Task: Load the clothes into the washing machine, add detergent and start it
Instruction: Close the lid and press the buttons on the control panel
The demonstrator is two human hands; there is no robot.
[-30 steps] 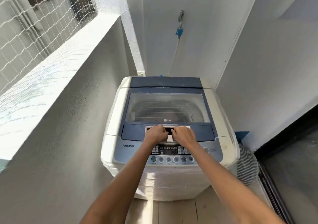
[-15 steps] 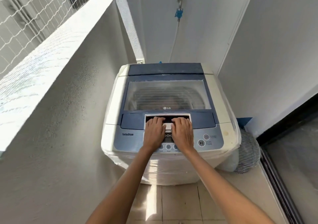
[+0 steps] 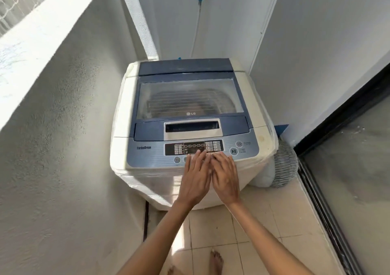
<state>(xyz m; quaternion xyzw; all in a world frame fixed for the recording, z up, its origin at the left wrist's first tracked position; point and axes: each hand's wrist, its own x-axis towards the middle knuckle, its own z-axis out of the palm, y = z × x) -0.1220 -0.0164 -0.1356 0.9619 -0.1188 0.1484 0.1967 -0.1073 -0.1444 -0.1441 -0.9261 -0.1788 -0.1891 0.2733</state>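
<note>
The white top-loading washing machine with a blue lid (image 3: 190, 97) stands in the corner, lid closed. The left hand (image 3: 195, 178) and right hand (image 3: 225, 178) hover side by side over its front control panel (image 3: 194, 147), fingers straight, holding nothing.

We are standing between rough white walls (image 3: 69, 148), sunlight falling on pale floor tiles (image 3: 263, 232) beside a dark-framed glass door (image 3: 348, 169).

One head-worn wide-angle view looks steeply down from just in front of the white, blue-lidded top-loading washing machine (image 3: 190, 114), close above it.
</note>
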